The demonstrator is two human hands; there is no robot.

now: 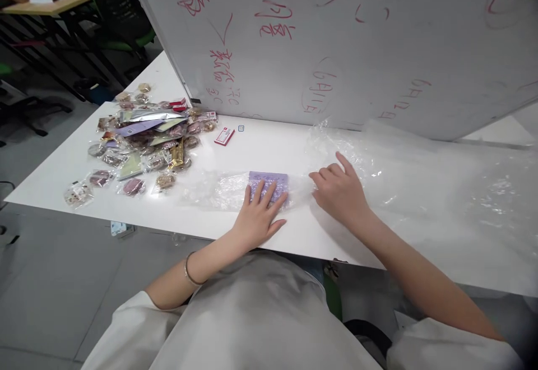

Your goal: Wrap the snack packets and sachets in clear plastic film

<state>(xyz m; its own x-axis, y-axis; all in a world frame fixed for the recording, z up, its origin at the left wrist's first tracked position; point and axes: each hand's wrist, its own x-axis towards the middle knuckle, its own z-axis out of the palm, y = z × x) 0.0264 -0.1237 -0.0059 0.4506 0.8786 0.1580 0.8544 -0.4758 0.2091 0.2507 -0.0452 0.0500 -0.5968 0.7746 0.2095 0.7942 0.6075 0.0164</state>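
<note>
My left hand (259,216) lies flat with its fingers spread on a purple packet (269,177), pressing on the transparent plastic around it. That plastic (218,189) stretches crumpled to the left of the packet. My right hand (339,190) is to the right, fingers curled and thumb against them, gripping the transparent plastic film (403,185). One of its fingers points up and outward. The film spreads wide and wrinkled over the right part of the white table (202,227). Where the packet ends under my left fingers is hidden.
A heap of small wrapped packets (147,134) covers the table's left part. Beside it lie a red and white box (224,136) and a small blue-edged tag (241,128). A whiteboard (269,78) with red writing stands behind. A chair (117,5) is at the far left.
</note>
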